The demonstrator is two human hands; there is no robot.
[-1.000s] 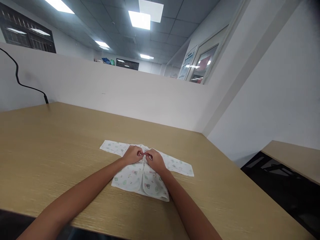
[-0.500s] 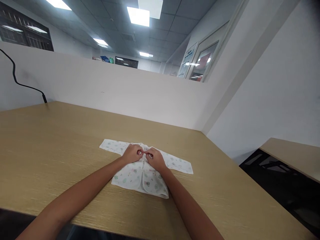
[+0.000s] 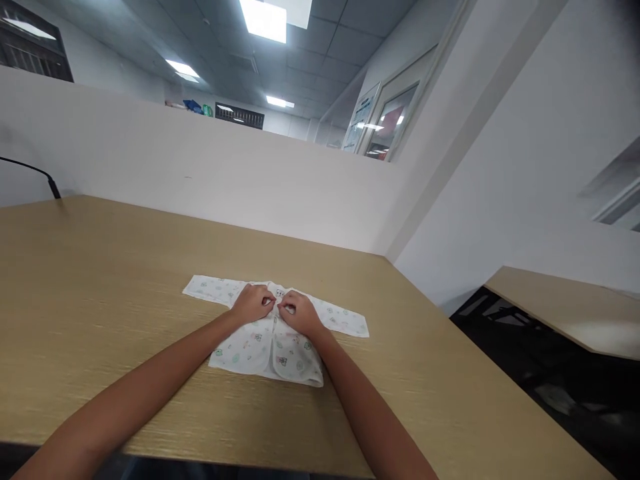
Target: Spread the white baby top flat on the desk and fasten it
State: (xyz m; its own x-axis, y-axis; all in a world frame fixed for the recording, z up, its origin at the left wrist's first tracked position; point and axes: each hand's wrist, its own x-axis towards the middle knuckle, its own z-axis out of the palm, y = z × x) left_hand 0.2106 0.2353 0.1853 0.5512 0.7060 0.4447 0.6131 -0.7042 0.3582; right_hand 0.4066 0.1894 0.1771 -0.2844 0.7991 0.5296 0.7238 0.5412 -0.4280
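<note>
A small white baby shirt (image 3: 250,347) with a printed pattern lies spread on the table, its sleeves stretched out to both sides. Its front opening runs down the middle, and the lower edges part slightly there. My left hand (image 3: 253,303) pinches the shirt's front edge near the neck, thumb and forefinger closed. Just across the opening, my right hand (image 3: 299,312) pinches the other front edge in the same way. A narrow gap separates the fingertips of the two hands. Whatever small fastening may be between the fingers is too small to make out.
The wooden table (image 3: 125,267) reaches back to a white partition (image 3: 225,173). A black cable (image 3: 53,187) comes down at the back left. On the right, past the table's edge, stands another desk (image 3: 565,300) with a dark space beneath.
My fingertips, which met at the shirt's opening, have drawn a little apart. The whole view has shifted slightly to the right; the shirt lies much the same.
</note>
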